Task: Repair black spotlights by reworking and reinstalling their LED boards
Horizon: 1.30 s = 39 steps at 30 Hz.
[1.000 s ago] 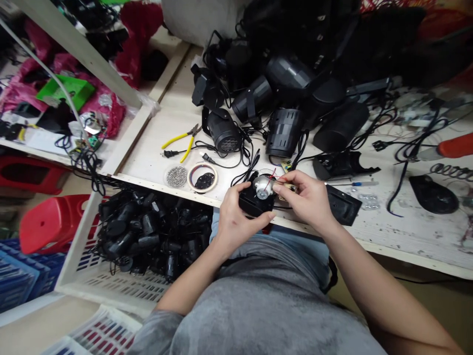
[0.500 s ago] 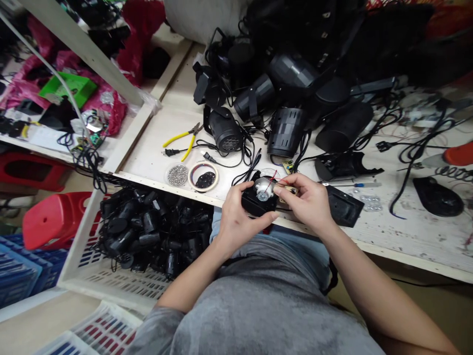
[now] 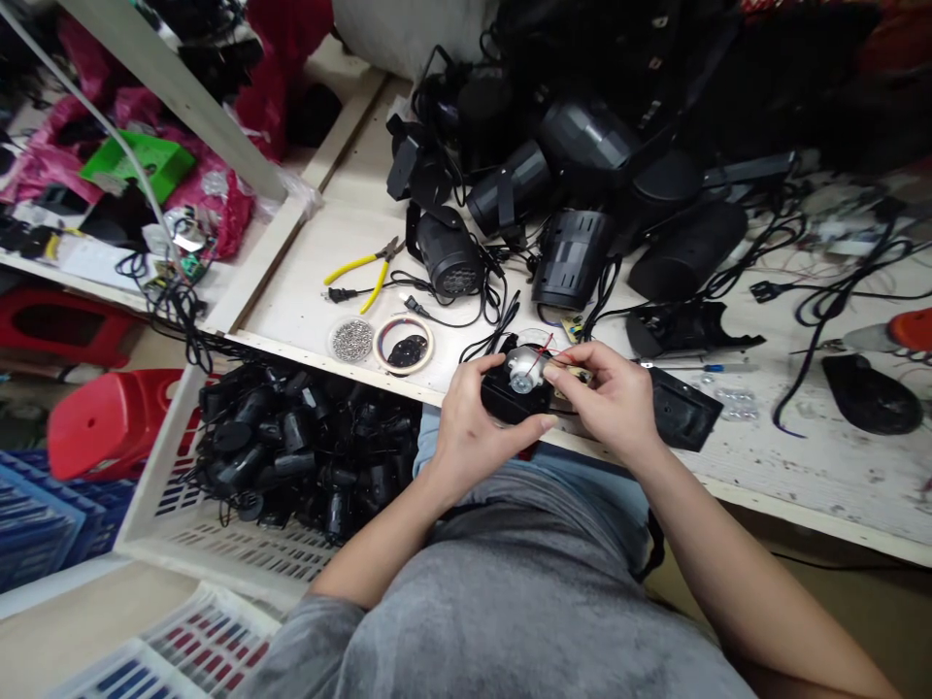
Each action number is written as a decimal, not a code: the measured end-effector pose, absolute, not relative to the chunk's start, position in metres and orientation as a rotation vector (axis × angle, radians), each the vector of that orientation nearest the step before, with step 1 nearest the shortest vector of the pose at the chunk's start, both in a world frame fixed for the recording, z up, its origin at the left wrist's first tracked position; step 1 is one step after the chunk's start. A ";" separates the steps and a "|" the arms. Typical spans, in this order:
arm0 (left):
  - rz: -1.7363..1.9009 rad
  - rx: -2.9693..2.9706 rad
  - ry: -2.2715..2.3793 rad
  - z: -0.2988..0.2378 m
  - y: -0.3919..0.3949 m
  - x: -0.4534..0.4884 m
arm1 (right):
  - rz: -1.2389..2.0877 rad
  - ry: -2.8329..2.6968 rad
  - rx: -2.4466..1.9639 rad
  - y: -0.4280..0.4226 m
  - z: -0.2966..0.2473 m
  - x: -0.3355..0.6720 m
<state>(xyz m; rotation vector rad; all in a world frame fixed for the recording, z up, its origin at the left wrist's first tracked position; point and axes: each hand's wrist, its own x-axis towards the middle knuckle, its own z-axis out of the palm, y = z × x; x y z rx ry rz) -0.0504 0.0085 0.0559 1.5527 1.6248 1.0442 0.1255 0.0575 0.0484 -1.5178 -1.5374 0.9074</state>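
Observation:
My left hand (image 3: pixel 470 413) curls around a black plastic housing (image 3: pixel 502 400) at the bench's front edge, thumb along the near side. A small silver-and-white motor (image 3: pixel 522 373) sits at the housing's opening, with thin red wires (image 3: pixel 548 342) rising from it. The thumb and fingers of my right hand (image 3: pixel 615 396) pinch together at the motor's right side, by the wires; the exact contact is partly hidden. Beneath those fingers a small circuit board (image 3: pixel 581 375) shows in part. A clear round disc (image 3: pixel 537 337) lies just behind the housing.
Yellow-handled pliers (image 3: pixel 364 267), a dish of screws (image 3: pixel 351 340) and a tape roll (image 3: pixel 403 347) lie left. Several black spotlights (image 3: pixel 572 257) with cords crowd the back. To the right are a black plate (image 3: pixel 684 408) and screwdriver (image 3: pixel 717 368). A white crate (image 3: pixel 240 558) stands below.
The view has shifted slightly, so the bench items appear a little farther right. Both hands keep their hold; the motor shows slightly more turned at the housing.

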 end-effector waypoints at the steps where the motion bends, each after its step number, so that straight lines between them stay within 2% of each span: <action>1: 1.045 1.556 1.624 0.056 0.009 -0.050 | 0.903 -1.544 -1.518 0.058 0.049 0.125; 23: 1.077 1.461 1.664 0.056 0.009 -0.048 | 0.899 -1.721 -1.343 0.066 0.057 0.129; 32: 1.044 1.510 1.572 0.056 0.019 -0.057 | 0.996 -1.772 -1.222 0.072 0.056 0.133; 39: 0.993 1.627 1.406 0.067 0.032 -0.063 | 1.205 -1.556 -1.265 0.074 0.047 0.134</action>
